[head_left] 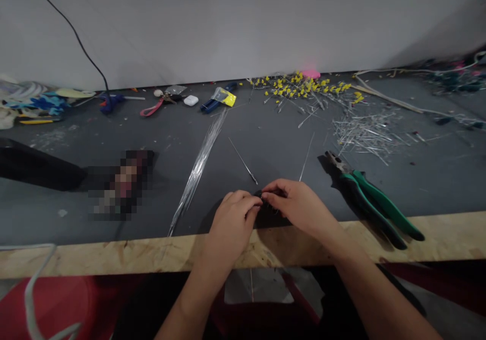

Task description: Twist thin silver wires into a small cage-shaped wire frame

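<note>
Near the tabletop's [273,137] front edge, my left hand [233,218] and right hand [299,205] nearly meet, fingertips drawn together; whether they pinch the small dark piece [266,208] between them I cannot tell. Just beyond lies one twisted wire [243,161], slanting left toward the far edge, thick end nearer my right fingertips. One wire bundle [200,165], one pair of green-handled pliers [383,203].

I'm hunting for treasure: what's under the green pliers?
The green pliers lie on the gray tabletop, handle ends over the wooden edge. Anything right beneath is covered; I can't tell.
</note>
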The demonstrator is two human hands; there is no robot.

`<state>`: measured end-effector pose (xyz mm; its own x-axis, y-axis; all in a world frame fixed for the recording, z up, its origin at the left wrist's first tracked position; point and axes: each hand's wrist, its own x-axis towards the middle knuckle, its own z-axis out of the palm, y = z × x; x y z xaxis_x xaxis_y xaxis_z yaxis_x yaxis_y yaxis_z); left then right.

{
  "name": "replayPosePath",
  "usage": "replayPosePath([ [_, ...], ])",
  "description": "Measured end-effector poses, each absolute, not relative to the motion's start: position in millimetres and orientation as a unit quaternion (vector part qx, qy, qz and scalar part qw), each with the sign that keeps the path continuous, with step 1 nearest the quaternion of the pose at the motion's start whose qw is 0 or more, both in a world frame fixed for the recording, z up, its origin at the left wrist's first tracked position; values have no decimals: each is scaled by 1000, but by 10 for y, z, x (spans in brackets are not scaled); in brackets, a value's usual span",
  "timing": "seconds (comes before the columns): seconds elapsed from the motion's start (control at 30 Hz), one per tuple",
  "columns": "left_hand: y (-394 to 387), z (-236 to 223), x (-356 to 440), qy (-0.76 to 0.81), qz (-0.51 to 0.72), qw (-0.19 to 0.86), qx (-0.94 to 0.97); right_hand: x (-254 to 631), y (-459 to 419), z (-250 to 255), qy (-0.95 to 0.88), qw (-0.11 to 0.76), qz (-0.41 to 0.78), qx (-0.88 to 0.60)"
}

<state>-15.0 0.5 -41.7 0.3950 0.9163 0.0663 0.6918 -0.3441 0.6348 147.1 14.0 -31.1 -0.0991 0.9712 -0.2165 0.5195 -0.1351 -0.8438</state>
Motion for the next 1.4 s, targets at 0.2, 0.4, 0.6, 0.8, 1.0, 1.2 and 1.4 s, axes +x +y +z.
replayPosePath([
  [0.2,-29,-402,-126,517,204,249,793,1497,120,-347,-541,299,509,-598],
  [0.4,12,-406,-130,516,207,262,789,1597,114,-333,-565,285,512,-581],
  [0.6,24,-396,-121,517,203,267,788,1665,127,-373,-613,260,475,-575],
  [0.8,8,-409,-96,533,210,264,776,1634,131,-400,-624,263,460,-574],
  [1.0,2,-412,-78,550,208,254,768,1614,139,-421,-639,267,431,-578],
  [1.2,25,-392,-95,539,203,272,771,1595,113,-406,-633,283,439,-572],
  [1.4,19,-411,-171,568,285,379,673,1545,42,-315,-568,316,497,-575],
])
